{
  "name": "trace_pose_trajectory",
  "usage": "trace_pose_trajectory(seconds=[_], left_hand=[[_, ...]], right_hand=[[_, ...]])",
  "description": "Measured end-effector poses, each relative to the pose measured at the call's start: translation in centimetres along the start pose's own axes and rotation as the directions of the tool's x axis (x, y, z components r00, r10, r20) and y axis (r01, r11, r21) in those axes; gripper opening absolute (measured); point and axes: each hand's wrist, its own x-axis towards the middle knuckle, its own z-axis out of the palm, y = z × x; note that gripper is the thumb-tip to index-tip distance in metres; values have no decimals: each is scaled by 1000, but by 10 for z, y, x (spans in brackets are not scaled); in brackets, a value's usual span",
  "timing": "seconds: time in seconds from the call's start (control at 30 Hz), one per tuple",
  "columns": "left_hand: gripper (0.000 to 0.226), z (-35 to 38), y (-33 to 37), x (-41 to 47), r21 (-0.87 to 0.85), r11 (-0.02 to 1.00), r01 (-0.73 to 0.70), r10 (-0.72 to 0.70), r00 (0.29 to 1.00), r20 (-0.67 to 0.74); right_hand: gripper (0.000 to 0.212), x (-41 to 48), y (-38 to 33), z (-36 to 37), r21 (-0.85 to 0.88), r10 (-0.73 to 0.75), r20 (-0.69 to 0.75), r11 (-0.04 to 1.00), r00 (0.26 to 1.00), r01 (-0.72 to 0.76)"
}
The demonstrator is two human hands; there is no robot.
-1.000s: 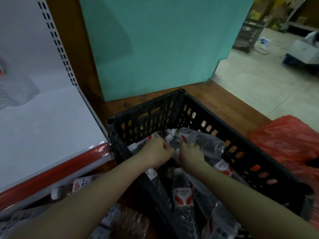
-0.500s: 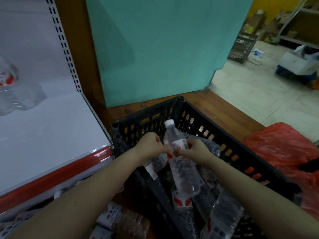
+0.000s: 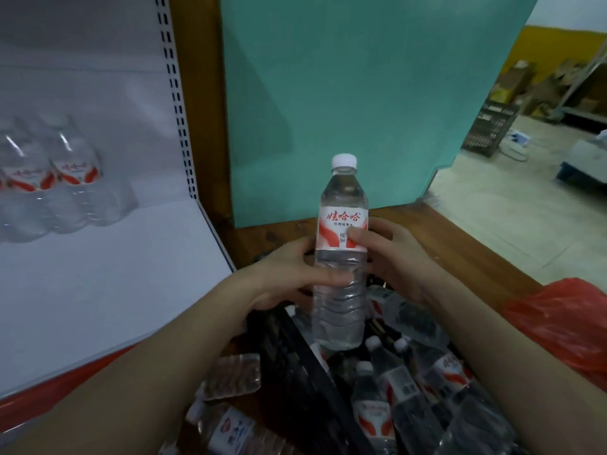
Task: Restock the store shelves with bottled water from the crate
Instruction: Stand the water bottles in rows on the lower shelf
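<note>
1. As I look down, I hold one bottle [image 3: 341, 257] upright in both hands, its white cap [image 3: 344, 160] on top.
2. My left hand [image 3: 289, 274] grips the bottle's clear middle from the left. The thumb lies across the front, just under the label.
3. My right hand [image 3: 394, 254] grips it from the right, with the thumb pressed on the red and white label.
4. The bottle's base hangs above the black crate [image 3: 295, 372], which sits below my wrists.
5. Inside the crate, spare bottles [image 3: 410, 389] lie on their sides in a heap. Whether the held bottle touches them, I cannot tell.
6. To my left is a white shelf [image 3: 98, 274] with a red front edge.
7. At the shelf's back left, stocked bottles [image 3: 52, 178] stand upright, close together and well apart from my hands.
8. Below the shelf's edge, just beside the crate, loose bottles [image 3: 230, 431] lie flat.
9. A teal panel [image 3: 328, 93] stands behind the held bottle.
10. A red bag [image 3: 558, 323] lies to the right of the crate, by my right forearm.
</note>
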Motion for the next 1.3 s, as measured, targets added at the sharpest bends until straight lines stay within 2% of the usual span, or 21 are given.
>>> trace_pose_trajectory(seconds=[0.07,0.13,0.2,0.27,0.4,0.5,0.53,0.6,0.7,0.77,0.87,0.93,1.0,1.07,1.13,1.23,1.3], left_hand=[[60,-16,4,-5,25,999,-31,32,998,-54],[71,-35,8,-12,56,997,-53,59,993,-103],[72,-54,12,-19,74,996,-59,72,979,-190],[64,-76,16,-26,76,994,-73,91,957,-276],[65,-125,13,-43,72,992,-105,125,898,-421],[64,-159,-8,-50,73,989,-127,146,833,-534],[65,-168,-19,-50,80,988,-130,153,813,-562],[68,-181,-43,-48,94,987,-133,163,777,-608],[71,-198,-77,-40,68,986,-149,156,724,-671],[70,-211,-96,-33,65,987,-150,149,670,-728],[64,-228,-116,-20,76,988,-137,139,550,-823],[57,-240,-124,-9,63,990,-125,114,454,-884],[51,-251,-126,1,48,991,-128,95,397,-913],[48,-260,-125,9,81,990,-112,119,391,-913],[45,-267,-125,12,144,987,-75,162,415,-895],[45,-270,-128,8,170,984,-54,176,447,-877],[46,-272,-131,6,196,980,-40,193,449,-873]], right_hand=[[64,10,-7,9,-77,-16,72,997,997,22],[83,24,-14,20,-235,7,148,971,989,29],[91,40,-22,38,-341,45,222,939,974,35],[88,58,-31,61,-360,42,270,931,962,60],[82,94,-48,114,-434,24,357,889,934,143],[34,123,-44,155,-440,43,451,880,892,180],[27,132,-38,167,-436,41,472,879,881,193],[32,150,-22,188,-459,23,478,859,878,227],[63,180,7,218,-526,16,478,806,878,271],[72,199,26,236,-561,37,488,779,872,281],[55,222,41,256,-524,15,436,817,900,240],[43,238,36,264,-403,-48,386,890,921,215],[41,254,24,270,-330,-48,392,925,919,189],[46,263,18,279,-454,15,459,863,888,220],[46,269,24,284,-546,38,462,799,886,250],[43,272,33,280,-495,-24,378,839,926,224],[50,277,36,278,-474,3,334,865,943,166]])
